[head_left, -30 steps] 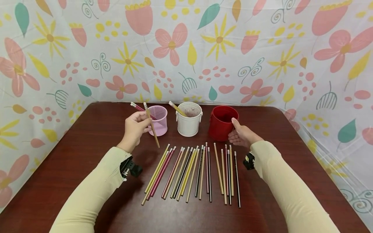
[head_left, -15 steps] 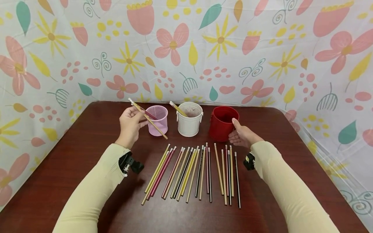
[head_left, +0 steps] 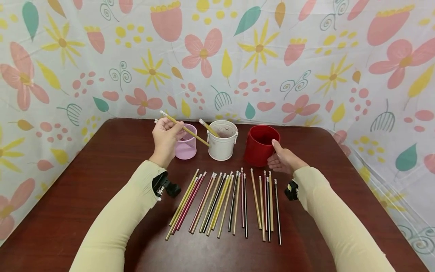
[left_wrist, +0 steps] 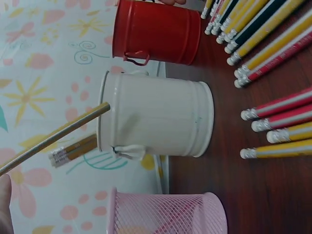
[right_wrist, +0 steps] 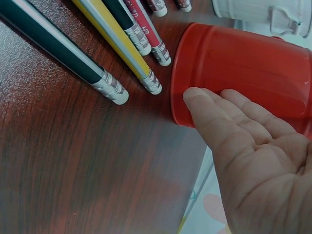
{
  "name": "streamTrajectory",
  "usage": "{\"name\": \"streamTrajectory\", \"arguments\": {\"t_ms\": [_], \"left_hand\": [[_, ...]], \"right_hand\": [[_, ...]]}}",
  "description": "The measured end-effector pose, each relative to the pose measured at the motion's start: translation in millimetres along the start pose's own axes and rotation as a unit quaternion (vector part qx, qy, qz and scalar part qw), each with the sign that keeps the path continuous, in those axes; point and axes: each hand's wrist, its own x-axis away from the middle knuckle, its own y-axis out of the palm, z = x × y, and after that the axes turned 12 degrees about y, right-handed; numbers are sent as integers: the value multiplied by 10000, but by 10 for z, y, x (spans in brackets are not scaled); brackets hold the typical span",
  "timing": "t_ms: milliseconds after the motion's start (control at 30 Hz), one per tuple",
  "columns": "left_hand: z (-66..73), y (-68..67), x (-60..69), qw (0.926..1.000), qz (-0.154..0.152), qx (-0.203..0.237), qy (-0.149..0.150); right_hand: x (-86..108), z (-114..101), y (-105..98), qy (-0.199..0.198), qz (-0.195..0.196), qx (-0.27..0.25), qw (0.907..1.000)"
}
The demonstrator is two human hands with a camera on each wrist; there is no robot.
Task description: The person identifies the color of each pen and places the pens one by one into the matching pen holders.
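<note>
My left hand point(head_left: 165, 139) pinches a yellow pencil point(head_left: 195, 136) between thumb and fingers, in front of and above the pink mesh cup point(head_left: 186, 151). The pencil slants, eraser end up at the left, its other end by the rim of the white bucket point(head_left: 220, 149); in the left wrist view that end point(left_wrist: 100, 111) overlaps the rim, and contact is unclear. Another yellow pencil point(head_left: 210, 128) leans inside the white bucket. My right hand point(head_left: 285, 158) rests with straight fingers against the side of the red bucket point(head_left: 258, 153); its palm shows in the right wrist view.
In front of the containers, a row of several pencils point(head_left: 221, 204) in yellow, red and black lies on the dark wooden table point(head_left: 142, 241), erasers pointing away from me. A flower-patterned cloth point(head_left: 204, 83) hangs behind the table's back edge.
My left hand first tilts the pencil over by the pink cup, then moves right, bringing the pencil's lower end up to the white bucket's rim. My right hand stays at the red bucket.
</note>
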Motion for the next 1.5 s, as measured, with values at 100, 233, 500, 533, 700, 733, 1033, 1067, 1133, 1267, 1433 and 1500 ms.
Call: {"name": "streamTrajectory", "arguments": {"t_ms": [100, 233, 500, 533, 700, 733, 1033, 1067, 1133, 1267, 1433, 1500], "left_hand": [[5, 60, -11, 9999, -24, 83, 69], [22, 130, -42, 9998, -83, 84, 151], [-13, 232, -143, 9985, -272, -277, 373], [-21, 238, -153, 9983, -299, -312, 389], [-69, 276, -177, 9974, -406, -506, 298], [-82, 282, -178, 9971, -432, -562, 270], [-206, 345, -177, 9855, -862, -1455, 167], [-222, 347, -176, 9828, -911, -1599, 172], [-256, 347, -173, 9767, -999, -1894, 176], [-316, 350, -150, 9657, -1174, -2311, 152], [-375, 368, -120, 9634, -1342, -2319, 15], [-395, 371, -109, 9664, -1354, -2174, -220]], "right_hand": [[11, 4, -12, -23, 3, 28, 10000], [21, -1, -18, -30, 36, 81, 10000], [12, 0, -31, -46, 99, 103, 9999], [12, -1, -33, -48, 97, 90, 9999], [27, -13, -24, -55, 67, 56, 9999], [28, -15, -20, -60, 41, 39, 10000], [-9, 2, 34, 29, -23, -84, 10000], [-9, 2, 38, 30, -19, -75, 10000], [-6, 0, 41, 41, -32, -82, 10000], [5, -9, 38, 43, -41, -72, 10000], [14, -7, 13, -12, -9, -45, 10000], [15, -3, 5, -30, -15, -24, 10000]]}}
